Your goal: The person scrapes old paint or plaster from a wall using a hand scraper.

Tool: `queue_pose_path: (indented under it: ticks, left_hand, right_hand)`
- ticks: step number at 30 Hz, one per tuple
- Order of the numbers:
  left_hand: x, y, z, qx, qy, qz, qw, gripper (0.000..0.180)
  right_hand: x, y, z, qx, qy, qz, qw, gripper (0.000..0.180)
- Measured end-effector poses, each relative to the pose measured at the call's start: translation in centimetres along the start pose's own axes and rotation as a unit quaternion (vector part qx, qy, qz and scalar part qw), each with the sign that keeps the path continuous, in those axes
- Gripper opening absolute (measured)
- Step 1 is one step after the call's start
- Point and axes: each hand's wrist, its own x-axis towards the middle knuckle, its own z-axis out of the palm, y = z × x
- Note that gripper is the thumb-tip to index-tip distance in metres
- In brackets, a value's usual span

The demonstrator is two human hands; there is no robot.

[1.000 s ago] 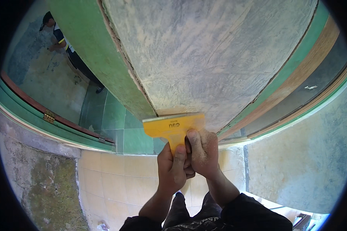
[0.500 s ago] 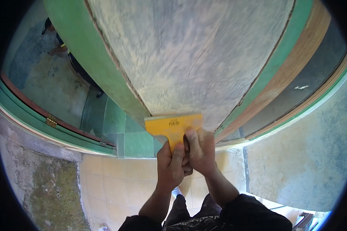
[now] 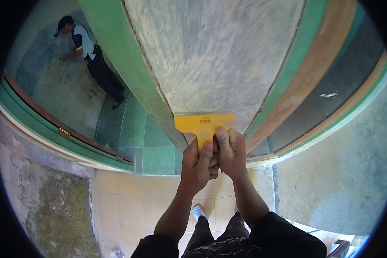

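Observation:
A yellow wide-bladed scraper [image 3: 202, 123] is in both my hands, its blade edge set across the lower part of a grey plastered wall panel [image 3: 217, 56]. My left hand [image 3: 196, 165] wraps the scraper's handle, thumb laid along it. My right hand [image 3: 231, 152] closes beside it, with fingers on the right lower corner of the blade body; whitish dust coats its skin. The panel carries pale, streaky smears and lies between two green frame strips [image 3: 116, 56]. What lies behind the scraper is hidden.
Left, through an opening with a brass hinge [image 3: 64, 131], another person [image 3: 92, 60] stands working at a patchy wall. A brown wooden strip [image 3: 305, 81] and dark pane [image 3: 331, 94] are to the right. Cream tiles [image 3: 129, 193] lie below; a mossy patch [image 3: 64, 210] is lower left.
The scraper and both hands have moved up and slightly right in view. The view has shifted too, so more of the other person shows at left.

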Motion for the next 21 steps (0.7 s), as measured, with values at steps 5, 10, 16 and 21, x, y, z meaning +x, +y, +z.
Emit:
queue_pose_path:
  ticks: [5,10,16,21]
  left_hand:
    - [-3.0,-0.9,-0.7,0.059,0.014,-0.048,0.997,0.026]
    - [-7.1,-0.3,-2.7,0.358,0.002,0.036,0.933,0.022]
    - [-10.4,-1.4,-6.0,0.477,-0.036,-0.007,0.878,0.020]
    - [-13.8,-4.3,-10.1,0.498,-0.007,-0.032,0.867,0.025]
  right_hand:
    - [-2.7,0.9,-2.4,0.042,-0.027,0.091,0.995,0.023]
    - [-6.8,7.5,-3.8,-0.006,-0.211,0.240,0.948,0.032]
    - [-11.2,10.2,0.2,-0.306,-0.163,0.113,0.931,0.039]
    - [-12.8,7.0,2.5,-0.171,-0.071,0.160,0.970,0.038]
